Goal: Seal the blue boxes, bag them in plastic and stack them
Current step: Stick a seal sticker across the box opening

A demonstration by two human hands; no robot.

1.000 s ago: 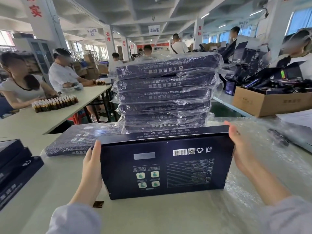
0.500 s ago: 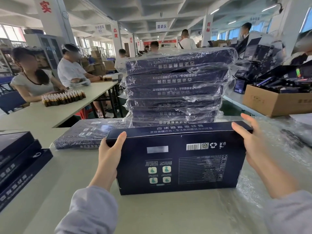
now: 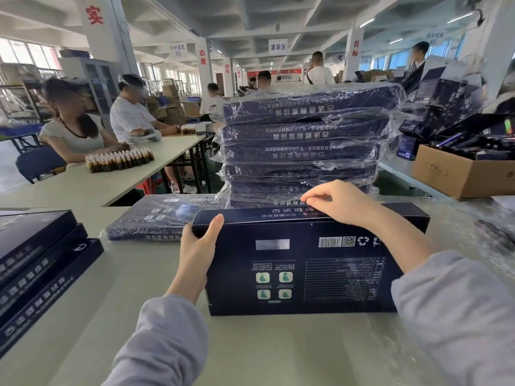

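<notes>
- You are standing the box [image 3: 301,263] on its long edge on the table [image 3: 250,344], just in front of the stack [image 3: 303,143] of bagged boxes.
- Your left hand [image 3: 195,254] is gripping the box's left end, with the thumb hooking over the top corner. The other fingers are hiding behind the box.
- Your right hand [image 3: 342,203] is lying on the top flap with its fingers curling. The thumb and forefinger tips are meeting at the flap's far edge, but it is not showing whether they are pinching the flap.
- You are probably sealing here, as this box is wearing no bag yet.
- To do it well, you should be bracing the end with the left hand so the box is not tipping back into the stack.
- You should also be pressing along the whole flap with the right fingers, so it is seating flush at both corners.
- Loose plastic [image 3: 473,238] is lying on the table at your right, near for bagging.
</notes>
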